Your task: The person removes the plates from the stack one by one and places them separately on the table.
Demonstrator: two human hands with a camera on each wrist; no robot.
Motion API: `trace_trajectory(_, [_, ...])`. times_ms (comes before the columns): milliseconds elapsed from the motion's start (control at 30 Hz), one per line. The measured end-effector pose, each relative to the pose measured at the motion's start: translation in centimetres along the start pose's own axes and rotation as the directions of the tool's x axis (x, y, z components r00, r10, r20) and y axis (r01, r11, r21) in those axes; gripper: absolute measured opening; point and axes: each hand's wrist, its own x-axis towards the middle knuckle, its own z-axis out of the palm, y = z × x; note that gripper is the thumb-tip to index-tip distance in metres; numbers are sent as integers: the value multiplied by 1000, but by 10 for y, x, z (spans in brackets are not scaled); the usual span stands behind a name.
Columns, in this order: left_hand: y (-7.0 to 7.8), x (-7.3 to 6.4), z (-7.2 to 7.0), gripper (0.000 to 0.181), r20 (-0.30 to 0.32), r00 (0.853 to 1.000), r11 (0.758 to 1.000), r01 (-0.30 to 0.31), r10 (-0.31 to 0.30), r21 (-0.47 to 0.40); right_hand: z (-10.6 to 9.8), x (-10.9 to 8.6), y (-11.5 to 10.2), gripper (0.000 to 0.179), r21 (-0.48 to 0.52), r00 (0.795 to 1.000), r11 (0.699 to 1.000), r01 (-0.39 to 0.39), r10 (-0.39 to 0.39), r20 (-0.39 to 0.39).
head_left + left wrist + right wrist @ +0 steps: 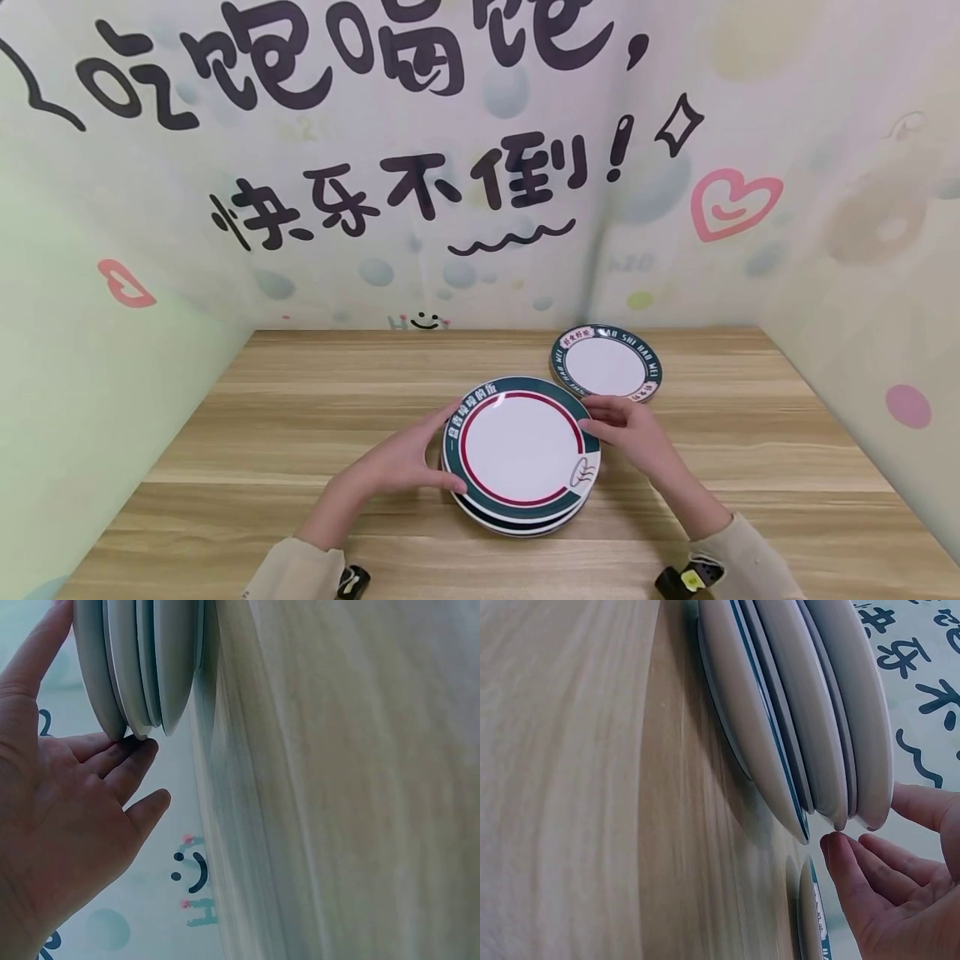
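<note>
In the head view, a stack of round plates (525, 446) stands on the table; the top one is white with a dark green rim and a red ring. My left hand (401, 458) curves round the stack's left side, its thumb over the top plate's rim. In the left wrist view, fingertips (146, 750) touch the edges of the upper plates (133, 667). At the upper right edge, my right hand (630, 433) holds the rim between thumb and fingers. Several plates (799, 697) show edge-on in the right wrist view, slightly offset from each other.
A smaller green-rimmed plate (604, 365) lies flat just behind the stack, to the right. Its edge is close to my right hand. The wooden table (300, 400) meets a printed back wall (360, 283), with walls on both sides.
</note>
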Motion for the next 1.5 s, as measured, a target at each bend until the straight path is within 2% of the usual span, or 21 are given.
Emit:
trace_trajectory(433, [-1,0,-1,116,-2,1000,1000,-4,4,-2,1,-1,-5,35,-114,1000,994,-7,7,0])
trace_trajectory(567, [-3,-1,-1,117,-1,1000,1000,-16,16,-3,1,0,-5,33,-113,1000,994,1,-1,0])
trace_trajectory(733, [-4,0,0,117,5,1000,1000,-24,24,-6,0,0,-4,34,-49,1000,999,-7,8,17])
trace_trajectory(967, [-4,1,1,118,7,999,999,-34,34,-10,-3,1,-3,38,106,995,990,-94,89,51])
trace_trajectory(1233, [-4,1,1,116,0,1000,1000,-27,27,1,-16,3,-2,44,168,991,980,-107,92,99])
trace_trajectory(1500, [-4,2,2,111,1,997,996,-77,77,39,-24,1,-4,47,158,990,980,-124,112,83])
